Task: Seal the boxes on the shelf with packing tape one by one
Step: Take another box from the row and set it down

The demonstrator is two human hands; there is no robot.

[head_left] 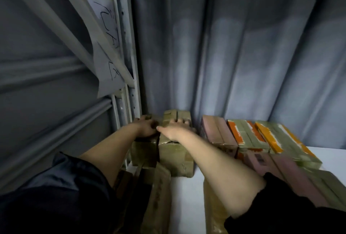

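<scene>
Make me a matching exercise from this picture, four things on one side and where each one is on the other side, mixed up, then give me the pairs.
Things:
1. left hand
2. right hand
3. orange-striped boxes
4. paper sheet with handwriting

Places:
A. hanging on the shelf frame, upper left
B. lying flat on top of the tan box in the corner
C. on the darker box beside the shelf post
D. on the white shelf, to the right of the pink box

Pairs: 1-C, 2-B, 3-D, 4-A
</scene>
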